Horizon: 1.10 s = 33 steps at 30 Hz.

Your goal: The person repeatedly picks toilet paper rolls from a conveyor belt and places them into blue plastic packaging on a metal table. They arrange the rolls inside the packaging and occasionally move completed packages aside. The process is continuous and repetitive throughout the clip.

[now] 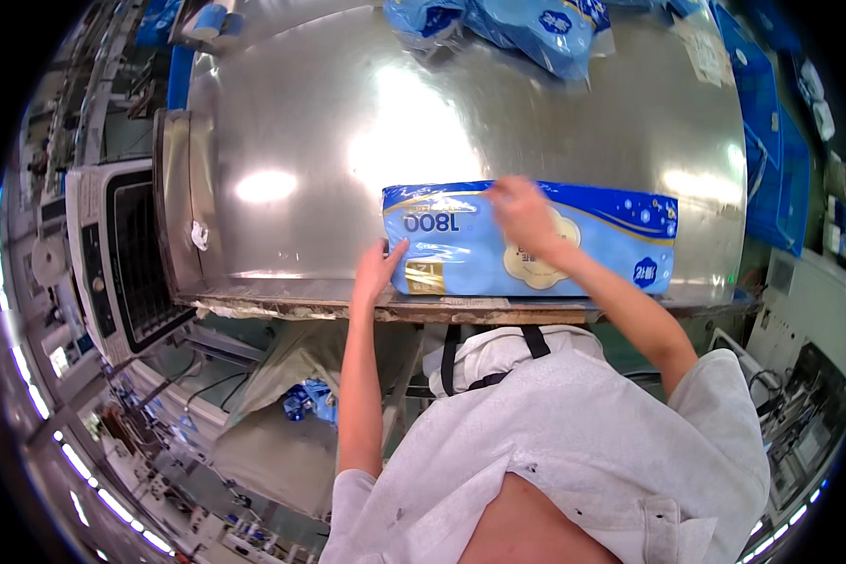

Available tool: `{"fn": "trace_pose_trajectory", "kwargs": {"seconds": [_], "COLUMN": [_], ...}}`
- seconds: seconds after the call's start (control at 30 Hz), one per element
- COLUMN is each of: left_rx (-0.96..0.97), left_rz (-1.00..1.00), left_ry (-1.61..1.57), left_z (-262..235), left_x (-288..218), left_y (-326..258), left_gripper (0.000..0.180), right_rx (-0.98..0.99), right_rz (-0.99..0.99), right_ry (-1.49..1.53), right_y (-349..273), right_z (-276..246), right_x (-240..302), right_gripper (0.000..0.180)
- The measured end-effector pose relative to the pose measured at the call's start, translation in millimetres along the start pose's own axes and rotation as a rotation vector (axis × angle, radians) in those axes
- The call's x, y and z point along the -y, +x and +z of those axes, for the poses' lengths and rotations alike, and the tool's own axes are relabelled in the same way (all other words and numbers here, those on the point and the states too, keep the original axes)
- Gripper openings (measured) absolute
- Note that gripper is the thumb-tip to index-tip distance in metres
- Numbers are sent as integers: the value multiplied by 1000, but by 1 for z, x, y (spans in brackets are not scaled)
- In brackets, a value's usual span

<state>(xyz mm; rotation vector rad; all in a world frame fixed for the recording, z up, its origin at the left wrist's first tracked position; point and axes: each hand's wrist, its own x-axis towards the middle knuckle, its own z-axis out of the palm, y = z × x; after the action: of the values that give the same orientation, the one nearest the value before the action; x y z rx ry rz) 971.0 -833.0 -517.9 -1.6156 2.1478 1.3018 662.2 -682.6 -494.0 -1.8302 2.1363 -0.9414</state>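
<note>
A long blue plastic-wrapped pack [479,249], which looks like a tissue pack, lies along the near edge of the metal table. It has a dark blue band on its far side and a cream flower-shaped label. My left hand [378,270] grips the pack's left end, its thumb at the corner and the other fingers mostly hidden along the side. Over the middle of the pack is my right hand [528,218], its fingers near the far edge. Motion smears those fingers, so I cannot make out whether they hold anything.
Several blue plastic-wrapped packs [526,33] lie at the table's far edge. Blue crates [766,160] stand on the right. To the left is a white-framed machine with a dark grille [146,254]. Below the table [291,226], a beige sack [282,442] has blue wrapping near it.
</note>
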Motion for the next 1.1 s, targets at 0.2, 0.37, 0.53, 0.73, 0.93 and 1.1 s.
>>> {"fn": "trace_pose_trajectory", "kwargs": {"seconds": [0.2, 0.37, 0.53, 0.73, 0.93, 1.1], "left_rx": [24, -266, -280, -105, -84, 109], "left_rz": [-49, 174, 636, 1017, 1068, 1071], "left_ry": [-85, 65, 429, 470, 674, 714], "left_z": [5, 21, 39, 127, 143, 99], "left_x": [-25, -19, -102, -188, -221, -196], "left_y": [0, -1, -6, 9, 33, 8], "left_gripper": [55, 63, 77, 71, 63, 73], "right_rx": [255, 236, 246, 199, -24, 85], "right_rz": [-126, 38, 450, 695, 251, 391], "right_ry": [58, -17, -258, -471, -200, -235], "right_y": [-6, -79, -211, -249, -158, -122], "right_z": [56, -27, -167, -245, -113, -63], "right_x": [69, 0, -101, -132, -45, -4], "right_gripper": [29, 36, 48, 34, 22, 42]}}
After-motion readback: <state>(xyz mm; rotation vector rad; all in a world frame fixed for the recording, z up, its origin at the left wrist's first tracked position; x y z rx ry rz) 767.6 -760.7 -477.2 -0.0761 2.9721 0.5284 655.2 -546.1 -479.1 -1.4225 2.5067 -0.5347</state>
